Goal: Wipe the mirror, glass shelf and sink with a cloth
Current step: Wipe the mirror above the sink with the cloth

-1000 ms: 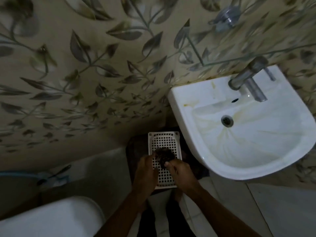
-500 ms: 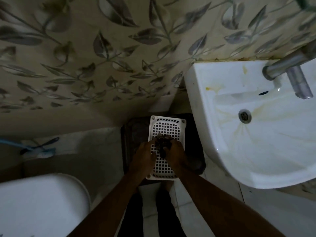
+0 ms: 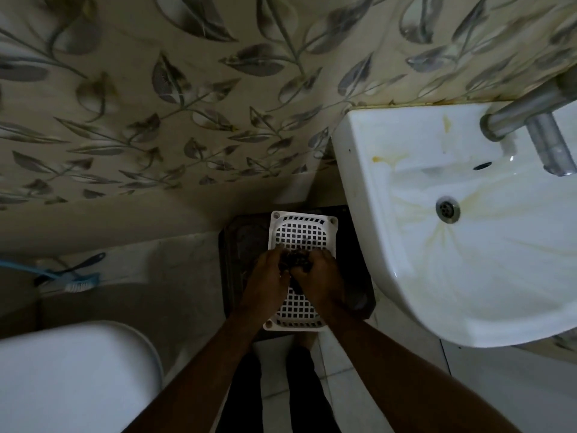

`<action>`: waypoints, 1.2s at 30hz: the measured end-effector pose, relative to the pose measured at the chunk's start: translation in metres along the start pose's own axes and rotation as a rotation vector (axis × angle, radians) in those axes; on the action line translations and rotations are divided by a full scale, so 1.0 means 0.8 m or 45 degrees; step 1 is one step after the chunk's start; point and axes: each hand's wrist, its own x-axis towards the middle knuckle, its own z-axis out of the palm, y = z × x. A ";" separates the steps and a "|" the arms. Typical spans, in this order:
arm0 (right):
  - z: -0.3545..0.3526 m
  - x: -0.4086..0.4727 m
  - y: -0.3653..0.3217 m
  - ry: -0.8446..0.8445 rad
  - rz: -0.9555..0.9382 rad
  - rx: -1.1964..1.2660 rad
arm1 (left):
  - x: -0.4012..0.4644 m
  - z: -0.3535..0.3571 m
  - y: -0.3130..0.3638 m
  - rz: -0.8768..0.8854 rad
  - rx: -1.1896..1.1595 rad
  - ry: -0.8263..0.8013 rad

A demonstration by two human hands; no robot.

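Hands, left hand (image 3: 267, 278) and right hand (image 3: 320, 276), have closed together on the dark cloth (image 3: 295, 260) at lower centre over the white grate (image 3: 301, 232), wringing it tighter than a moment ago, so the stained sink (image 3: 406, 170) at right still waits.

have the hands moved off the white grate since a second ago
No. Both the left hand and right hand stay over the middle of the white grate, gripping the dark cloth.

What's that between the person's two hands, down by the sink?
A dark bunched cloth, gripped by the left hand and right hand above a white slotted tray, seen from the head camera.
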 end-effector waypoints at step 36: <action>-0.669 -0.224 -0.185 1.119 -1.051 0.703 | -0.176 -0.231 0.716 1.306 -0.069 0.313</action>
